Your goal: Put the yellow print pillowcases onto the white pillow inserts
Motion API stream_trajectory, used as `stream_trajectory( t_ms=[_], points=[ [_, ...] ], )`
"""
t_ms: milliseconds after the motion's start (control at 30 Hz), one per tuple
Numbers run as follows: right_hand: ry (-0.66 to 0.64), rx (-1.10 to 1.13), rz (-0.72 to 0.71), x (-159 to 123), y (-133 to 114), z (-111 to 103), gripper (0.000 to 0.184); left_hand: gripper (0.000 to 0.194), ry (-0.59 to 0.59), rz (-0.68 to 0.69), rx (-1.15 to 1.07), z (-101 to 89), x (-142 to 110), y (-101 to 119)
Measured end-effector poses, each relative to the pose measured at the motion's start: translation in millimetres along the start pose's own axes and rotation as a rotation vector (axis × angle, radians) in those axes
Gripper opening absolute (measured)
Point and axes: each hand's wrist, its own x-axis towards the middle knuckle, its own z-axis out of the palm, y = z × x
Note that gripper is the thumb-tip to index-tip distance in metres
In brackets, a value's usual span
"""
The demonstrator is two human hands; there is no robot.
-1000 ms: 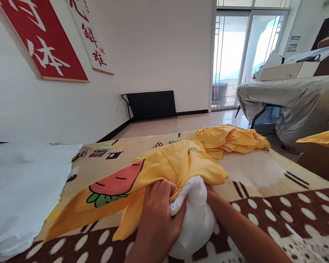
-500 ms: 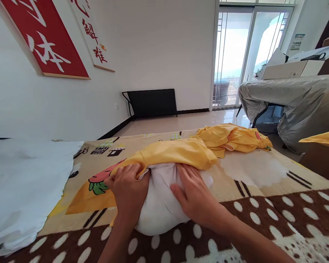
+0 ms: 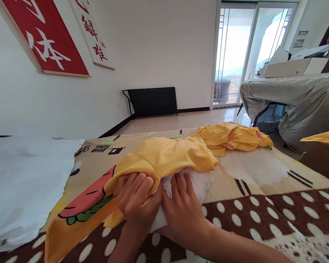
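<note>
Gripping yellow cloth (image 3: 175, 155) with left hand (image 3: 138, 201) | right hand (image 3: 182, 213) clutching white bundle (image 3: 204, 182) | bundle lying partly covered, near side showing

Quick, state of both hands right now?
Left hand: closed, gripping the edge of the yellow fabric.
Right hand: on the white stuffing, fingers bent; grip or just pressing, can't tell.

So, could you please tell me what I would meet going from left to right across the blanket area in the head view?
White cloth, left hand, right hand, heap of yellow cloth, yellow fabric tip at the right edge.
</note>
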Motion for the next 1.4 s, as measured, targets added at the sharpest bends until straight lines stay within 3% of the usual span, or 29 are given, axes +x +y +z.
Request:
stream_trajectory(
  t_ms=[133,300,467,533,600,733,867,1067,1300,1400],
  points=[
    [-0.024,0.075,-0.007,1.5,8.1,-2.5,0.102,0.046,-0.035,0.110,0.010,-1.8,1.6,6.6],
    [0.047,0.198,0.032,8.3,18.6,-3.9,0.079,0.039,-0.085,0.262,0.126,-11.5,6.4,17.5],
    [0.153,0.237,0.183,17.5,36.3,-9.7,0.062,0.026,0.039,0.316,0.273,-11.2,8.0,10.1],
    [0.189,0.213,0.246,20.0,44.5,-10.1,0.054,0.022,0.091,0.294,0.360,-4.6,6.5,2.2],
    [0.235,0.195,0.300,21.9,53.6,-9.2,0.053,0.021,0.066,0.246,0.461,4.0,2.5,-5.6],
    [0.344,0.182,0.396,25.0,71.8,-7.9,0.061,0.023,-0.088,0.103,0.554,20.4,-11.4,-18.6],
    [0.436,0.172,0.446,27.5,83.7,-7.1,0.058,0.022,-0.207,-0.044,0.589,30.9,-25.1,-33.2],
    [0.439,0.116,0.577,30.0,104.4,3.4,0.054,0.040,-0.378,-0.339,0.449,38.6,-31.0,-44.2],
    [0.462,0.241,0.813,28.3,141.2,7.3,0.060,0.022,-0.292,-0.159,0.333,42.6,-34.8,-40.1],
    [0.474,0.251,0.848,26.4,147.3,11.5,0.059,0.025,-0.371,-0.322,0.275,51.3,-53.2,-56.1]
  ],
)
